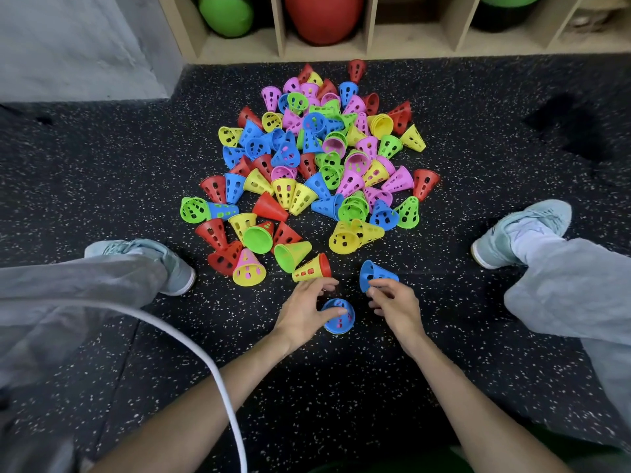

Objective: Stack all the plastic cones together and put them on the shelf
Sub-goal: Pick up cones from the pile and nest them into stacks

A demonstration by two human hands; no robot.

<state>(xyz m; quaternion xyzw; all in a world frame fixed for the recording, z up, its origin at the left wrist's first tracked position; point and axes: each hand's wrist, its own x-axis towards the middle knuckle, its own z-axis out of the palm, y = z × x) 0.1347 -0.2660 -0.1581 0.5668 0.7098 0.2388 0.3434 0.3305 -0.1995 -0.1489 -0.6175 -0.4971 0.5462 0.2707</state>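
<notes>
A blue cone (338, 317) stands on the floor (444, 138) between the 2 hands, narrow end up, with red or pink showing through its holes, so another cone seems nested inside it. The left hand (304, 310) has its thumb curled against this cone's left side and its fingers arched above it, half spread; whether the fingers also touch the cone cannot be told. A second blue cone (375, 274) lies tilted just beyond the right hand (392, 305), whose curled fingertips pinch its near rim.

Just above the left fingers lies a yellow cone (309, 270) pushed into a red one, on its side. Beyond it spreads the pile (317, 158) of loose cones in red, blue, yellow, green and pink, most tipped over, some nested in pairs.

The person sits with legs apart, a pale shoe (522, 230) to each side of the pile. A white cable (191, 339) curves across the left forearm. At the top stands the wooden shelf (368, 46), its compartments holding green and red balls (322, 15).
</notes>
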